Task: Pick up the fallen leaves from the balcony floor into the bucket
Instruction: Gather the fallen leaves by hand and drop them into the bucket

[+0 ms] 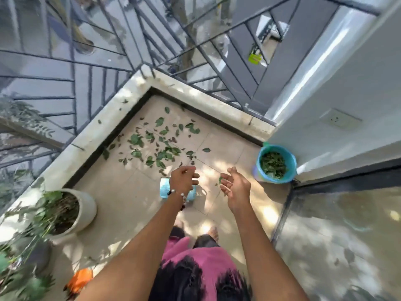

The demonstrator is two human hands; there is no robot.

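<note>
Several green fallen leaves (pixel 159 146) lie scattered on the beige tiled balcony floor (pixel 121 192) in the corner ahead of me. A blue bucket (pixel 291 161) with leaves inside stands at the right by the white wall. My left hand (pixel 184 179), with a bead bracelet on the wrist, hovers over the near edge of the leaves with fingers loosely curled and nothing held. My right hand (pixel 235 187) is beside it, palm turned up, fingers relaxed. A small leaf bit shows at its fingertips, but whether it is held is unclear.
A pale blue object (pixel 165 189) sits on the floor under my left hand. A white potted plant (pixel 84 209) stands at the left, an orange object (pixel 80 279) near it. A low stone kerb (pixel 104 124) and metal railing (pixel 71 83) bound the corner. A dark door track (pixel 282 216) runs on the right.
</note>
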